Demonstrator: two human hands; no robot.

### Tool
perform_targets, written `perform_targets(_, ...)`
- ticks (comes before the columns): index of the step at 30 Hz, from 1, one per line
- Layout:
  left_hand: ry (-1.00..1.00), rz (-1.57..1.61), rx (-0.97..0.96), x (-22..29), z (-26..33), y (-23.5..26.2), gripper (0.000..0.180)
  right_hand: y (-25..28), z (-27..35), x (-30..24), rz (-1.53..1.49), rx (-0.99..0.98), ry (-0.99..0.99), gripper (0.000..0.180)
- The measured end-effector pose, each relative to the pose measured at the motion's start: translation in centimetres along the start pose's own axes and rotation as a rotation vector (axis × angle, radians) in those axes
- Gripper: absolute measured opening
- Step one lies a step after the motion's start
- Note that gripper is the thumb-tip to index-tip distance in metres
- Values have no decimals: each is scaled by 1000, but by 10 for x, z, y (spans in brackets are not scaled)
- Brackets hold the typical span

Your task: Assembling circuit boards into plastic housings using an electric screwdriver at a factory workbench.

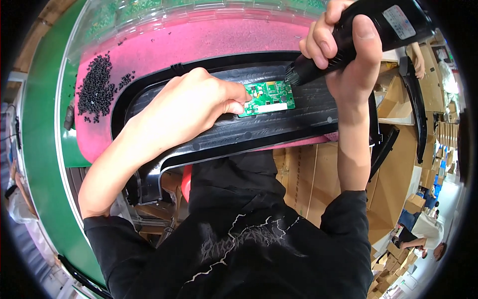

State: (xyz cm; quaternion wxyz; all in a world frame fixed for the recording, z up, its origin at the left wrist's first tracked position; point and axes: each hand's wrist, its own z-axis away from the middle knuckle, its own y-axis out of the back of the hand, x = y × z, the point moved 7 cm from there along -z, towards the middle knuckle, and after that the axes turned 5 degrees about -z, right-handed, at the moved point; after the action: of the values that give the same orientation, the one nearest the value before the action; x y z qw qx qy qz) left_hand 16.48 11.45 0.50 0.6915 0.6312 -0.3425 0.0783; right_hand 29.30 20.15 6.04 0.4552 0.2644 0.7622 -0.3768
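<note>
A green circuit board (pixel 274 98) lies inside a long black plastic housing (pixel 311 114). My left hand (pixel 196 102) comes in from the left, thumb and forefinger closed on the board's left end. In my right hand (pixel 356 67) is a black electric screwdriver (pixel 343 42), gripped around its body and tilted down to the left. Its nose (pixel 296 74) is at the board's upper right corner; whether the bit touches a screw there is too small to tell. Left of the housing, a pile of small black screws (pixel 97 89) is spread on a pink mat (pixel 224 37).
Clear plastic trays (pixel 164 19) with green boards stand along the mat's far side. The green table (pixel 42 149) runs down the left. Cardboard boxes (pixel 313 172) and curved black parts (pixel 414 107) are at the right, with another person's hand (pixel 417 61) at one part.
</note>
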Motion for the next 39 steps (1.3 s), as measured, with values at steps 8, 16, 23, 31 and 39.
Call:
perform_targets(8,-24,3,-1,3,0,1,13,11,-15,-5,115,-204,47,41)
perform_targets(16,-31,59,30,-3,4,2,16,-1,3,-21,-95,-109,93,37)
perform_targets(23,-282,286,297,13,10,30,10,-47,35,-79,-301,-386,324,56)
perform_targets(31,-370,237,391,19,17,36,15,-61,38,-73,-213,-413,414,60)
perform_targets(39,-203,119,272,8,8,25,13,-60,29,-64,-133,-514,353,63)
